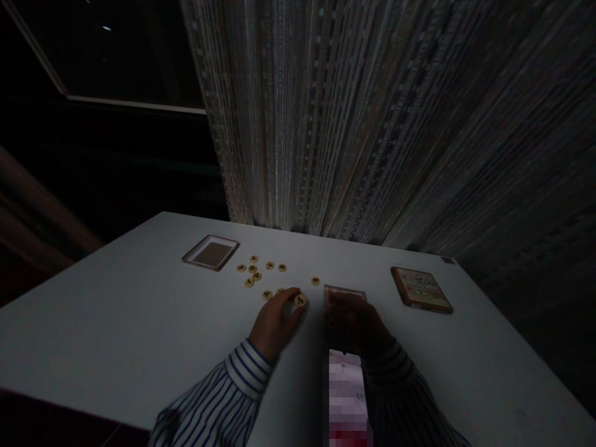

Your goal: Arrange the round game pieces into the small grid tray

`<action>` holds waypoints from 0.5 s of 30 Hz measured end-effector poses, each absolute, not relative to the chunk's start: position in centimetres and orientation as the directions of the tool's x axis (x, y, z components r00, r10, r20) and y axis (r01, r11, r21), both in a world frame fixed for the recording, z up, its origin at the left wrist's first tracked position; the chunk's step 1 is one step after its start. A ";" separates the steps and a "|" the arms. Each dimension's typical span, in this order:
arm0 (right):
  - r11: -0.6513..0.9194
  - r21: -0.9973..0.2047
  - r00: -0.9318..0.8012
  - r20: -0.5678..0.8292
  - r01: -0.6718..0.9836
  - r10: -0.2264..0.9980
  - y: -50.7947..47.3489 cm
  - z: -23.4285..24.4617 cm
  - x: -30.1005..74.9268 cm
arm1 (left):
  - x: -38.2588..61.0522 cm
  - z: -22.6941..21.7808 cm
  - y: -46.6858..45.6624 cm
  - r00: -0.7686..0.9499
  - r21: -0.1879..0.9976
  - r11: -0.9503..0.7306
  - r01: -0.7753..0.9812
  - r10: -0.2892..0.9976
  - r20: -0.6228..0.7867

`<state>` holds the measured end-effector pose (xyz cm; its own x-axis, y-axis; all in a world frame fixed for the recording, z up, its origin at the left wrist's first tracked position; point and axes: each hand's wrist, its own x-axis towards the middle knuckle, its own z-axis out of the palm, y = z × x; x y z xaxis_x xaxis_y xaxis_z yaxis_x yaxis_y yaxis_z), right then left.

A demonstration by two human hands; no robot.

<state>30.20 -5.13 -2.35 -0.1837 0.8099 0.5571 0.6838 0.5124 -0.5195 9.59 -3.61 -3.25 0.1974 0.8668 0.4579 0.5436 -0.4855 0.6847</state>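
Between the thumb and fingers of my left hand (275, 321) is a round, light wooden Chinese chess piece (300, 301) with a dark character on its face. My right hand (358, 320) lies over a shallow open box (347, 289), its fingers reaching inside the rim. Deep shadow there hides whether those fingers grip anything. Several more chess pieces (257, 276) are scattered face up on the white table beyond my left hand. One single piece (315, 281) lies apart, just left of the box.
At the far left of the white table (116, 310) is an open shallow tray or lid (187, 259). A flat box with a picture cover (421, 288) lies at the right. A bright, pixelated object (347, 391) is below my right hand. A string curtain (298, 124) hangs behind.
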 end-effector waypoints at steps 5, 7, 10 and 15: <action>0.459 -0.579 -0.073 0.566 0.674 0.821 -5.3 -2.5 30.4 | 11.1 -2.9 -3.2 0.239 0.704 -0.498 0.506 0.865 0.441; 0.433 -0.606 -0.038 0.553 0.667 0.832 -5.4 -2.9 30.6 | 11.8 -2.7 -3.1 0.249 0.721 -0.500 0.481 0.866 0.434; 0.397 -0.652 -0.001 0.519 0.646 0.855 -5.7 -3.2 31.1 | 12.8 -2.6 -2.9 0.251 0.760 -0.482 0.436 0.876 0.412; 0.382 -0.672 0.013 0.503 0.635 0.864 -6.0 -2.8 31.6 | 14.2 -3.0 -3.0 0.228 0.874 -0.384 0.297 0.917 0.326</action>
<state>31.61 -6.01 -2.80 0.0131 0.8641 0.5031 0.6348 0.3816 -0.6719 14.24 -2.96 -2.96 0.2284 0.9174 0.3258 0.2965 -0.3843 0.8743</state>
